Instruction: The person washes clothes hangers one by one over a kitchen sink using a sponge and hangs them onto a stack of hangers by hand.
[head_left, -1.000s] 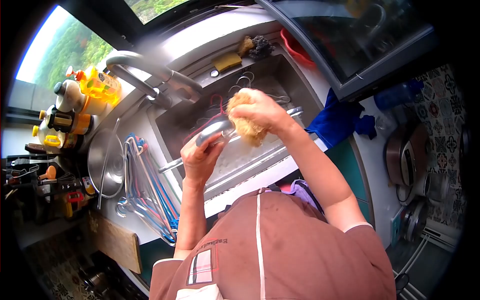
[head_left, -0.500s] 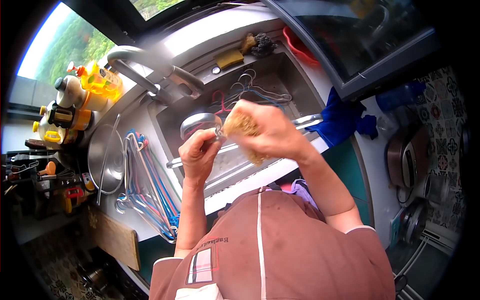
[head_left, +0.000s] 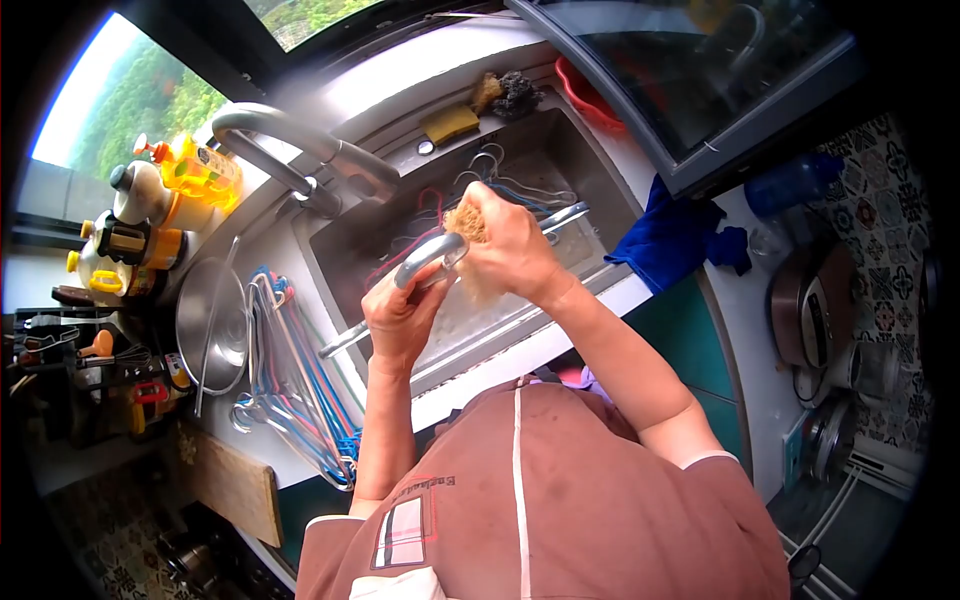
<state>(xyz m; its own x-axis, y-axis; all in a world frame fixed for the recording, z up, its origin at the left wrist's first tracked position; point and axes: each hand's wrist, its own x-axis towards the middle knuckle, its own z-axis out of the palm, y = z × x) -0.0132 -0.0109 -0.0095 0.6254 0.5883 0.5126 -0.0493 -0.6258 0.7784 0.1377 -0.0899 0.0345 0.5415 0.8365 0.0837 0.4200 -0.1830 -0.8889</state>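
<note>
Over the sink [head_left: 425, 385], my left hand [head_left: 402, 305] is closed round a metal hanger [head_left: 345, 338] near the base of its curved hook. The hanger's long bar spans the basin, its right end near the blue cloth. My right hand [head_left: 515, 245] grips a tan scrubber [head_left: 467, 222], pressed beside the hook, close to my left fingers. Wire hangers [head_left: 525, 190] and a red hanger [head_left: 408, 245] lie in the basin below. The fingertips of my right hand are partly hidden by the scrubber.
A faucet [head_left: 290, 140] arches over the sink's left side. More hangers [head_left: 290, 370] lie on the left counter beside a metal bowl [head_left: 215, 325]. A yellow sponge [head_left: 450, 124] sits behind the basin. A blue cloth [head_left: 665, 235] and an open window pane [head_left: 700, 90] are at right.
The hanger's hook has tilted and swung right since half a second ago. My right hand has moved slightly up and left with the scrubber, while my left hand keeps its hold.
</note>
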